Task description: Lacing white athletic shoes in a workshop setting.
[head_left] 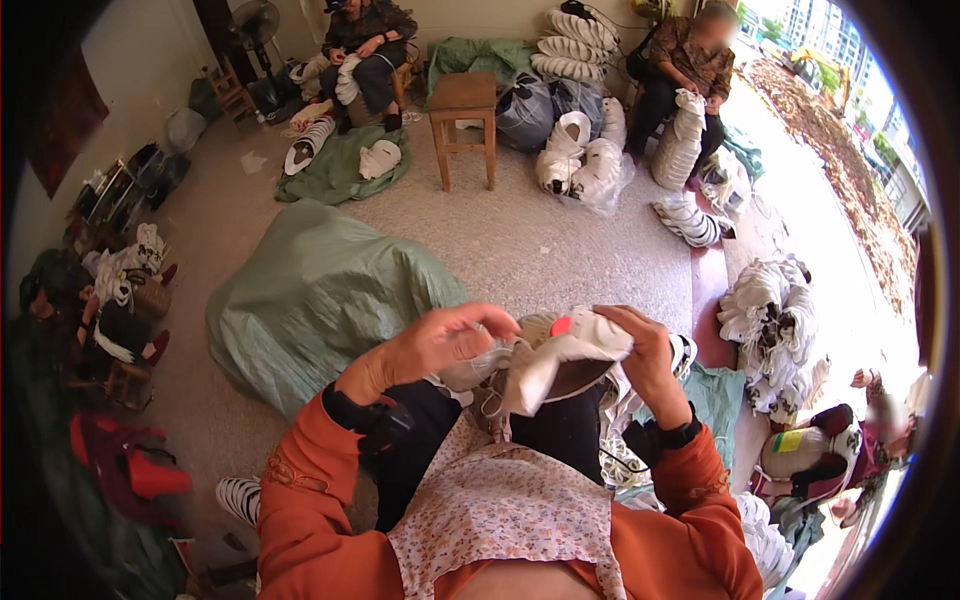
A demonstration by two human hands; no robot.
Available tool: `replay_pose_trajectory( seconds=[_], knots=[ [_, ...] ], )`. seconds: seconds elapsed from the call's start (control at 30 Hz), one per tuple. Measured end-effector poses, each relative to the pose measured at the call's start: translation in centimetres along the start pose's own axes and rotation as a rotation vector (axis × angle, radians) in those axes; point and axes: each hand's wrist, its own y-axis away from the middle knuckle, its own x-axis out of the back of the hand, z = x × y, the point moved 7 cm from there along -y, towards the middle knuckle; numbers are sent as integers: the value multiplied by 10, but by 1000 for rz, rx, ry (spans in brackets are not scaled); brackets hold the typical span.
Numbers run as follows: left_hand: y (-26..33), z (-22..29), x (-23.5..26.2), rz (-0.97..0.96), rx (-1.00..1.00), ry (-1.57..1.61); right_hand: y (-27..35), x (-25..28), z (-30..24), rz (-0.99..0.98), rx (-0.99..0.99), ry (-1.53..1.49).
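A white shoe upper [540,378] with a dark inner side and a red spot is held up over my lap. My right hand [652,352] is closed on its right edge, thumb and fingers gripping the white material. Close to its left side, my left hand [440,340] is raised with the fingers bent together in a pinch. Whatever is between those fingertips is too small to make out. Below the hands, more white pieces [470,372] lie by my knees, partly hidden by the held upper.
A large green cloth [320,290] covers something bulky at front left. A wooden stool [465,110] stands ahead. Stacked white uppers [770,325] lie to the right. Two people sit at the back with white stacks; others sit at the left and right edges. A red chair [150,470] is at lower left.
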Motion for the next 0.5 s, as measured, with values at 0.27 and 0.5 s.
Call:
replay_pose_trajectory(
  seconds=[0.27, 0.5],
  knots=[
    [64, -167, 53, -5, 626, -1083, 94, 30, 114, 410, -360, -687],
    [73, -209, -15, -226, 578, -781, 157, 45, 181, 575, -464, -691]
  ],
)
